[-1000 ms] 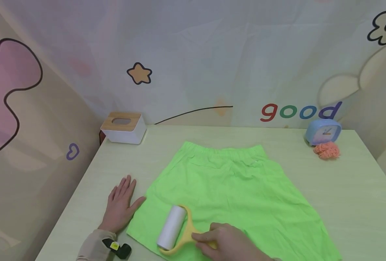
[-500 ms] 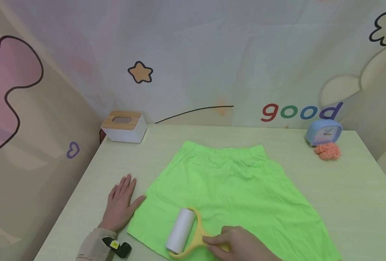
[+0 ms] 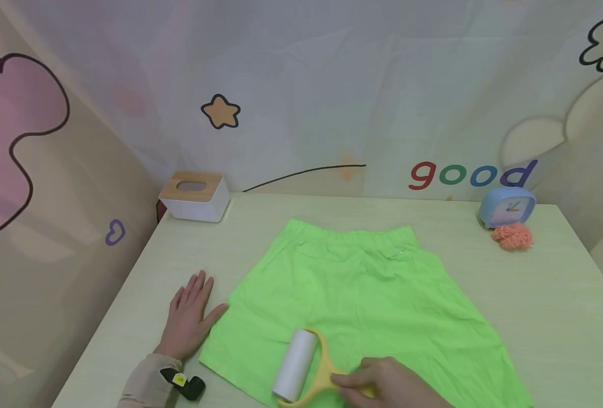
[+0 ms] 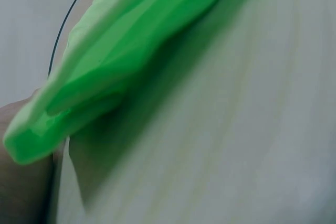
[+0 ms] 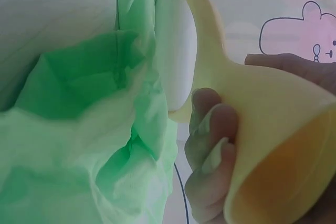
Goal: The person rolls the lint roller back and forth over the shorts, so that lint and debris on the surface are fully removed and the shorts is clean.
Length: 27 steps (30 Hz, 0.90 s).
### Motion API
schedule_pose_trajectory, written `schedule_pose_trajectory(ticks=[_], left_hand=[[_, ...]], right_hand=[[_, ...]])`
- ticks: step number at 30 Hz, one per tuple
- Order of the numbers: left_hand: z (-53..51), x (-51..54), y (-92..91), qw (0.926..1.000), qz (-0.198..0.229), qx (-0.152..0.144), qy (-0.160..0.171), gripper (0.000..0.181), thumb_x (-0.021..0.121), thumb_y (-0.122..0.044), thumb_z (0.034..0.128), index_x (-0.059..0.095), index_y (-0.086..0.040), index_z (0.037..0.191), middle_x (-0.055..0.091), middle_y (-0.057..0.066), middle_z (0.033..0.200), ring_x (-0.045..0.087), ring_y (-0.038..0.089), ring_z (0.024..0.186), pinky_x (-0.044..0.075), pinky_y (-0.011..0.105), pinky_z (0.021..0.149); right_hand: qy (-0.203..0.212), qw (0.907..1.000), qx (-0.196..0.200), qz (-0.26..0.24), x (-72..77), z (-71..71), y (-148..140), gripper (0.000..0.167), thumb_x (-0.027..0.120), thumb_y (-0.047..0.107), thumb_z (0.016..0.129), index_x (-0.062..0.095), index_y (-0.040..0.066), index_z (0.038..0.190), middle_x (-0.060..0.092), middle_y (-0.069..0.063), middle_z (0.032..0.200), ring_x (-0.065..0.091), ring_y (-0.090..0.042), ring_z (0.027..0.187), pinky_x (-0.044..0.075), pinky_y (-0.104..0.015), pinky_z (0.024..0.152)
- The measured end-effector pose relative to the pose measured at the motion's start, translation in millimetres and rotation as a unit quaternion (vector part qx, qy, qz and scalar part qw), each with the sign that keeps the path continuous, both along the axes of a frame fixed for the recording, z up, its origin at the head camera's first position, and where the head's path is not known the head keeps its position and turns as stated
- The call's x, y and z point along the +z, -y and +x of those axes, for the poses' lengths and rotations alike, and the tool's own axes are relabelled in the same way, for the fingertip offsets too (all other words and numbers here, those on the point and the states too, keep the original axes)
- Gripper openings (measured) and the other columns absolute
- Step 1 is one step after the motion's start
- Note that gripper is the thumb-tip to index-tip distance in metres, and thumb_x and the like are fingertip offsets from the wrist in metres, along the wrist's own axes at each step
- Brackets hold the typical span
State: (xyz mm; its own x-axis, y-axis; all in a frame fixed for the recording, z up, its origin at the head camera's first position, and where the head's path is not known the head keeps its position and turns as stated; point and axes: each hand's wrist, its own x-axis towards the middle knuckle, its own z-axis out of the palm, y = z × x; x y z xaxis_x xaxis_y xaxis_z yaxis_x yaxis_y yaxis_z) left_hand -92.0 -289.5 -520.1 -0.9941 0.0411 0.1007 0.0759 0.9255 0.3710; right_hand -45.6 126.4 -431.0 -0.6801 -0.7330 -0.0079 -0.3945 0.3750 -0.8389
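Bright green shorts [image 3: 362, 300] lie spread on the table, waistband toward the back wall. My right hand [image 3: 390, 385] grips the yellow handle of a lint roller [image 3: 294, 365], whose white roll rests on the lower left part of the shorts. In the right wrist view, fingers [image 5: 212, 156] curl round the hollow handle and the white roll touches the green cloth. My left hand [image 3: 186, 323] lies flat on the table left of the shorts, fingers straight, its thumb tip at the cloth's edge. The left wrist view shows the shorts' hem [image 4: 105, 82] close up.
A white tissue box [image 3: 194, 198] with a wooden lid stands at the table's back left. At the back right sits a blue clock [image 3: 508, 207] with a coral-coloured bundle of yarn [image 3: 513, 236] before it. A printed cloth wall [image 3: 301, 96] rises behind the table.
My right hand has moved the lint roller to the right and slightly toward me across the shorts. My left hand stays in place on the table.
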Motion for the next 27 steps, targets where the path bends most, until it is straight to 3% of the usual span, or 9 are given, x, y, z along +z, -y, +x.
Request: schedule_pose_trajectory(ticks=[5,10,19,27], left_hand=[[-1.2,0.4,0.3,1.0000,0.003,-0.001,-0.002,0.079,0.049,-0.055,0.0967,0.029,-0.003,0.152,0.016,0.017,0.160,0.008,0.034,0.148,0.006,0.054,0.115],[-1.7,-0.4,0.5,1.0000,0.002,-0.002,-0.001,0.079,0.049,-0.055,0.0966,0.028,-0.003,0.152,0.015,0.016,0.161,0.008,0.034,0.148,0.006,0.054,0.115],[-1.2,-1.4,1.1,1.0000,-0.001,-0.001,0.006,0.079,0.047,-0.056,0.0968,0.027,-0.004,0.153,0.014,0.016,0.161,0.007,0.034,0.148,0.005,0.054,0.115],[-1.2,-0.9,0.8,1.0000,-0.001,-0.002,0.004,0.080,0.048,-0.056,0.0966,0.028,-0.003,0.153,0.015,0.017,0.161,0.008,0.034,0.148,0.005,0.054,0.115]], right_hand=[[-0.019,0.9997,0.011,0.004,3.5,-0.1,-5,0.026,0.063,0.031,0.095,0.074,0.016,0.114,0.049,0.021,0.069,0.039,0.008,0.058,0.042,-0.015,0.049],[0.041,0.9988,0.002,0.026,12.4,-0.3,-14,0.029,0.064,0.036,0.094,0.073,0.019,0.116,0.047,0.017,0.067,0.037,0.006,0.057,0.042,-0.017,0.048],[0.124,0.9911,-0.015,0.045,21.3,1.2,-26,0.033,0.065,0.041,0.092,0.073,0.020,0.116,0.058,0.012,0.076,0.045,-0.001,0.061,0.045,-0.022,0.050],[0.112,0.9924,-0.011,0.049,24.7,2.5,-33,0.030,0.064,0.038,0.094,0.073,0.020,0.116,0.062,0.015,0.082,0.045,0.001,0.062,0.045,-0.022,0.051]])
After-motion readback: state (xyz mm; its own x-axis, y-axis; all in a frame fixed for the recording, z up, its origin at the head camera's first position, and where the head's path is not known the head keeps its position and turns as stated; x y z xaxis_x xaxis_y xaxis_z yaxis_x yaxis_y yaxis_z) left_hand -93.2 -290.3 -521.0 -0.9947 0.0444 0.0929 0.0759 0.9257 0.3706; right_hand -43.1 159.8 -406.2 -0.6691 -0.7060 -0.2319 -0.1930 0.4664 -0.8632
